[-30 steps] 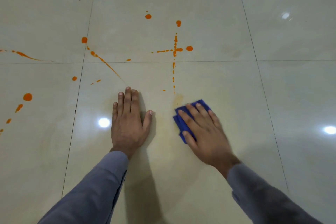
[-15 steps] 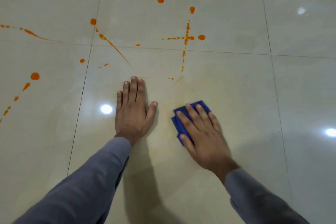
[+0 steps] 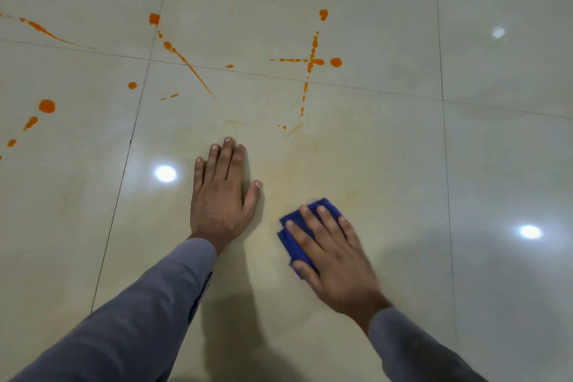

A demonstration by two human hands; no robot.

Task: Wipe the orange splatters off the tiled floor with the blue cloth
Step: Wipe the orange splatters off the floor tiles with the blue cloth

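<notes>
No writing to read anywhere here: no label, brand, number or sign shows.

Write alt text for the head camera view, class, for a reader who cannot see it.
A person's right hand presses a folded blue cloth flat on a glossy cream tiled floor, while the left hand rests flat beside it. Orange splatters dot the tiles beyond both hands.
</notes>
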